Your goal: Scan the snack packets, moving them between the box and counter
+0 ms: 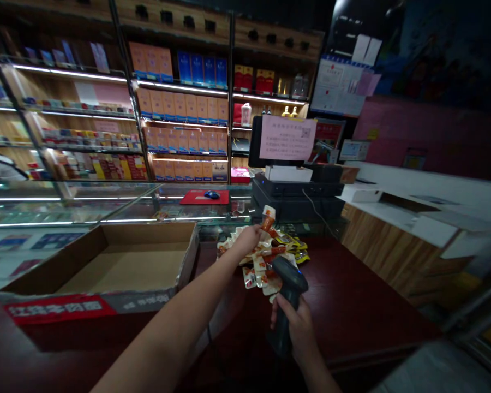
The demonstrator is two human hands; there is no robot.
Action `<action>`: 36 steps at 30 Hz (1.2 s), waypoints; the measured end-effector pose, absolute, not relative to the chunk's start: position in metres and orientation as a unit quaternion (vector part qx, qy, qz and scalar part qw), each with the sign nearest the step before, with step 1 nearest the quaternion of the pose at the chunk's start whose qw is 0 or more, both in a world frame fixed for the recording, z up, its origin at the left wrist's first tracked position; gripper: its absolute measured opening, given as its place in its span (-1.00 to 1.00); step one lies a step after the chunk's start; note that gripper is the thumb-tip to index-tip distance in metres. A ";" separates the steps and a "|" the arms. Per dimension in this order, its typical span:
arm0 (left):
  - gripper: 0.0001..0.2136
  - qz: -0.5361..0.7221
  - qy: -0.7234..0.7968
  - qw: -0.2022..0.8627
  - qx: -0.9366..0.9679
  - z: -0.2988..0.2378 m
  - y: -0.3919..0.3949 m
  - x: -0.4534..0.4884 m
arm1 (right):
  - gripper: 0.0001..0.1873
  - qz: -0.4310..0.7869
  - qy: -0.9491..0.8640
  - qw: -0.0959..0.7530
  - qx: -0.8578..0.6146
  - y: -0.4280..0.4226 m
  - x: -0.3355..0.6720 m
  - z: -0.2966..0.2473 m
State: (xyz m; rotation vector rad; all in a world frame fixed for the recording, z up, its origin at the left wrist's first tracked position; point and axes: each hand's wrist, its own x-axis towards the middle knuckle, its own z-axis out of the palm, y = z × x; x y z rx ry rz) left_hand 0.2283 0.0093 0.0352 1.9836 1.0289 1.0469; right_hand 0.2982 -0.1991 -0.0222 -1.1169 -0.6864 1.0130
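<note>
In my right hand (300,323) is a dark barcode scanner (287,278), gripped by its handle with the head tilted toward the far left. My left hand (249,239) reaches over a pile of small snack packets (262,266), fingers pinched on one white and orange snack packet (268,217) held up at the pile's far side. Yellow and black packets (298,246) lie at the right of the pile. All of these are on a dark red-brown counter (343,311). The print on the packets is too small to read.
A shallow cardboard box (126,267) stands at the left. Behind the pile are a black cash drawer (298,199) and a monitor with a pink sheet (286,139). A blue mouse (211,195) rests on a red mat (190,197) atop the glass case. Stocked shelves line the back.
</note>
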 end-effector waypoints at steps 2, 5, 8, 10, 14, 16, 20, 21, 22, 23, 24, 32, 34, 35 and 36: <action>-0.89 0.363 0.412 0.308 0.777 0.032 0.014 0.245 | -0.59 0.444 -0.303 0.682 -0.497 -0.196 0.305 -0.022; -0.79 0.346 0.424 0.304 0.780 0.021 0.017 0.257 | -0.62 0.441 -0.299 0.685 -0.496 -0.192 0.312 -0.023; -0.82 0.379 0.417 0.288 0.774 0.013 0.015 0.255 | -0.63 0.443 -0.295 0.686 -0.495 -0.190 0.314 -0.025; -0.90 0.418 0.408 0.264 0.767 0.010 0.010 0.246 | -0.63 0.447 -0.294 0.684 -0.496 -0.188 0.313 -0.026; -0.89 0.455 0.406 0.202 0.766 0.016 -0.005 0.206 | -0.63 0.463 -0.296 0.665 -0.505 -0.184 0.305 -0.029; -0.87 0.466 0.407 0.176 0.766 0.023 -0.010 0.170 | -0.64 0.468 -0.305 0.657 -0.506 -0.181 0.298 -0.031; -0.89 0.413 0.501 0.125 0.750 0.038 -0.003 0.063 | -0.64 0.501 -0.340 0.624 -0.494 -0.172 0.276 -0.038; -0.88 0.359 0.551 0.121 0.743 0.039 0.002 0.030 | -0.63 0.512 -0.346 0.614 -0.491 -0.170 0.270 -0.040; -0.87 0.304 0.593 0.117 0.736 0.039 0.006 -0.004 | -0.63 0.523 -0.350 0.606 -0.488 -0.168 0.264 -0.041; -0.87 0.251 0.634 0.112 0.723 0.037 0.010 -0.037 | -0.64 0.531 -0.349 0.601 -0.485 -0.166 0.257 -0.041; -0.85 0.184 0.676 0.122 0.703 0.034 0.013 -0.068 | -0.63 0.537 -0.347 0.600 -0.481 -0.165 0.251 -0.042; -0.78 -0.140 0.739 0.242 0.613 -0.009 0.018 -0.170 | -0.51 0.547 -0.350 0.596 -0.472 -0.160 0.225 -0.046; -0.81 -0.160 0.723 0.252 0.623 -0.012 0.019 -0.163 | -0.52 0.544 -0.352 0.596 -0.474 -0.159 0.223 -0.046; -0.82 -0.167 0.714 0.261 0.628 -0.012 0.020 -0.158 | -0.52 0.543 -0.354 0.595 -0.475 -0.159 0.222 -0.045; -0.84 -0.171 0.706 0.269 0.632 -0.012 0.021 -0.154 | -0.52 0.543 -0.355 0.595 -0.475 -0.158 0.221 -0.045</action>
